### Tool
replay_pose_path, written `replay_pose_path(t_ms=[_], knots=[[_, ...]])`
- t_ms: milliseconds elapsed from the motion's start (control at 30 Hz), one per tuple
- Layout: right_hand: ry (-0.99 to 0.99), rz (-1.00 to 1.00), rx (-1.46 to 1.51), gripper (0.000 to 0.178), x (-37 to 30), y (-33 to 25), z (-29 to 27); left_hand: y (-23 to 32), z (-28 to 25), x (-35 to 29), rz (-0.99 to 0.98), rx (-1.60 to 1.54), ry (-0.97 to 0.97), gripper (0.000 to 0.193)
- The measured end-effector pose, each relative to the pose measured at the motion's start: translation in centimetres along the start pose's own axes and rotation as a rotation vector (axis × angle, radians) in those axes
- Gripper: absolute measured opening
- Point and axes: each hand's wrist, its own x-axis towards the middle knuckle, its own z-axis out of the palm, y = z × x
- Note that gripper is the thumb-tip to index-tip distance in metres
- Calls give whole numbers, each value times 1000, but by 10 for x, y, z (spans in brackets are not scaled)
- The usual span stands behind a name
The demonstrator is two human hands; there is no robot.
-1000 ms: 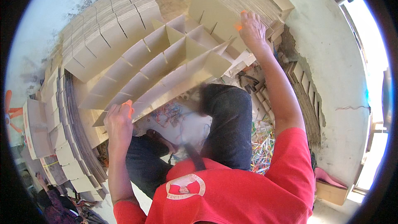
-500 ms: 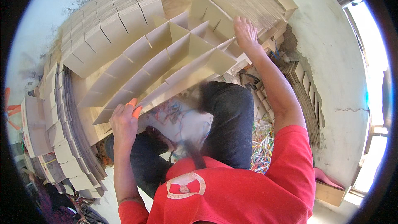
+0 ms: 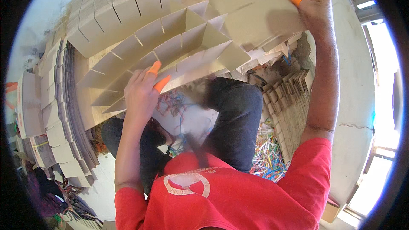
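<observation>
Slotted cardboard strips stand crossed as a partition grid (image 3: 170, 44) in front of me. My left hand (image 3: 140, 89), with orange covers on two fingertips, is closed on the grid's near strip. My right hand (image 3: 314, 6) is raised at the far right, an orange cover on one finger. Its fingers are bent over the right side of a flat brown cardboard sheet (image 3: 251, 10), which lies across the grid's far right end. The fingers' undersides are hidden.
Stacked slotted cardboard (image 3: 123, 4) stands at the back left, with more piles (image 3: 64, 123) at the left. Another stack (image 3: 289, 106) leans by the right wall (image 3: 353, 102). Coloured strips (image 3: 268, 155) litter the floor beside my knee (image 3: 236, 106).
My right hand has left the grid's far right end and risen outward to the cardboard sheet, which now covers the stack there. My left hand has shifted right and away along the near strip.
</observation>
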Motion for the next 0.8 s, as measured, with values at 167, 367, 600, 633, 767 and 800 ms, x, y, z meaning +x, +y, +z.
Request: replay_pose_path(t_ms=[167,367,600,633,767,800], knots=[[-126,-464,-39,25,-19,7,49,10,15,14,-36,-38,-58,26],[-225,-420,-73,39,-25,13,71,10,25,18,-15,-84,-43,17],[-229,-393,28,32,-23,8,69,12,35,18,-2,-145,8,15],[-225,-395,29,30,-21,10,70,13,37,18,4,-152,-8,15],[-268,-314,9,24,-16,14,69,12,41,20,31,-110,-12,14],[-314,-247,24,28,-16,13,67,11,42,20,15,-118,-13,14]])
